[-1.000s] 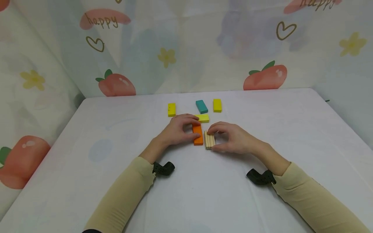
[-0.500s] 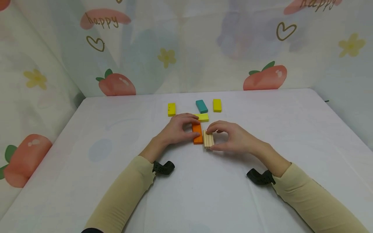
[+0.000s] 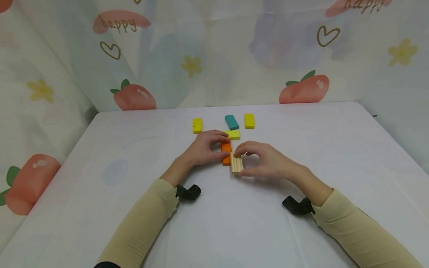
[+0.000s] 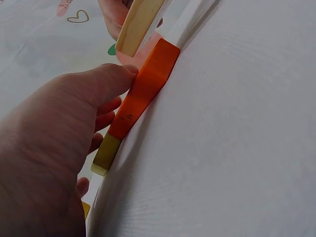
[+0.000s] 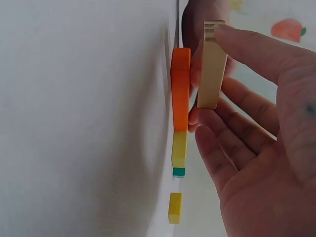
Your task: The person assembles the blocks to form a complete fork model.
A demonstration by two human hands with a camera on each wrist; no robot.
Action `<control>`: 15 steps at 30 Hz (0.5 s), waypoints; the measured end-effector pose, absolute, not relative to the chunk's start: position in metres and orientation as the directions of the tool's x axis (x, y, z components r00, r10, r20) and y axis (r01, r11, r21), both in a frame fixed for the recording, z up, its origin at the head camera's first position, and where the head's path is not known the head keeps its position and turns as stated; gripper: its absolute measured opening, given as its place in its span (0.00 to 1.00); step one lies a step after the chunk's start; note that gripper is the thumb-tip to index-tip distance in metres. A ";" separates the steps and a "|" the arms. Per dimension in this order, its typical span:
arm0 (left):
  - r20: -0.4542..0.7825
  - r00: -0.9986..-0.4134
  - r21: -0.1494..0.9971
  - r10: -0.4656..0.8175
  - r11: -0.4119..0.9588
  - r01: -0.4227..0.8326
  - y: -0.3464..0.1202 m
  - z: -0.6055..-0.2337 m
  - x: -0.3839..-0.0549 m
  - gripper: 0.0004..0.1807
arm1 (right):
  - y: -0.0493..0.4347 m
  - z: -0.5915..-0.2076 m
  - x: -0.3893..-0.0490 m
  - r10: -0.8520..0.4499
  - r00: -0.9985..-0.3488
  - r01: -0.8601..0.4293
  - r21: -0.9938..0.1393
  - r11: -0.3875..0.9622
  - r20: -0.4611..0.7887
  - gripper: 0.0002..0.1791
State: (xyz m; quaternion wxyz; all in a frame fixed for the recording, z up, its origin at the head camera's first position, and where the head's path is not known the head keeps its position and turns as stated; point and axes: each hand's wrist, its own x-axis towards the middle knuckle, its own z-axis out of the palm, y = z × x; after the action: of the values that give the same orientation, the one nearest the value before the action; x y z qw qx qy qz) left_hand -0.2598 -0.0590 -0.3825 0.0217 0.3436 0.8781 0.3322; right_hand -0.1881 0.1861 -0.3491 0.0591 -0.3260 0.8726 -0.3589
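Observation:
My right hand (image 3: 268,160) pinches a pale wooden block (image 3: 236,163) with grooved lines, its thumb at the near end and fingertips at the far end. In the right wrist view, this wooden block (image 5: 211,74) hangs above the level of an orange block (image 5: 180,94), apart from it. The orange block (image 3: 226,147) lies flat on the table. My left hand (image 3: 208,149) holds it, with the thumb (image 4: 126,74) on its side and curled fingers toward its far end. A yellow block (image 3: 233,134) lies crosswise against that far end, partly hidden by the left fingers.
Behind these lie a teal block (image 3: 232,122), a yellow block (image 3: 249,121) at its right and another yellow block (image 3: 197,125) farther left. A white cloth covers the table (image 3: 214,223). A printed curtain (image 3: 221,52) hangs at the back edge.
My right hand has shifted left and slightly nearer with the wooden block, which now overlaps the orange block's right edge in the head view. The left hand stays almost still.

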 end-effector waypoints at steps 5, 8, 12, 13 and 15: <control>0.201 -0.755 0.597 0.624 0.533 0.599 -0.059 -0.383 -0.260 0.20 | 0.183 -0.349 -0.184 -0.627 -0.766 -0.544 -0.662 0.515 0.141 0.24; 0.200 -0.755 0.596 0.624 0.534 0.600 -0.059 -0.383 -0.259 0.20 | 0.181 -0.349 -0.181 -0.634 -0.759 -0.554 -0.660 0.509 0.148 0.24; 0.198 -0.754 0.594 0.626 0.535 0.600 -0.059 -0.383 -0.259 0.20 | 0.179 -0.349 -0.177 -0.645 -0.752 -0.554 -0.657 0.511 0.133 0.24; 0.200 -0.754 0.594 0.626 0.535 0.601 -0.059 -0.383 -0.259 0.21 | 0.179 -0.349 -0.177 -0.649 -0.751 -0.553 -0.656 0.513 0.126 0.24; 0.206 -0.751 0.595 0.627 0.529 0.605 -0.059 -0.383 -0.259 0.21 | 0.178 -0.348 -0.175 -0.655 -0.748 -0.553 -0.651 0.520 0.113 0.24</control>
State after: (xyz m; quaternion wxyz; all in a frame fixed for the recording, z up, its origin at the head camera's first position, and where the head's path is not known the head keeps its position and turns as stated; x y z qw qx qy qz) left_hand -0.2590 -0.0590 -0.3830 0.0167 0.3524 0.8741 0.3339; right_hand -0.1754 0.1780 -0.3483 0.0733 -0.3476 0.8687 -0.3451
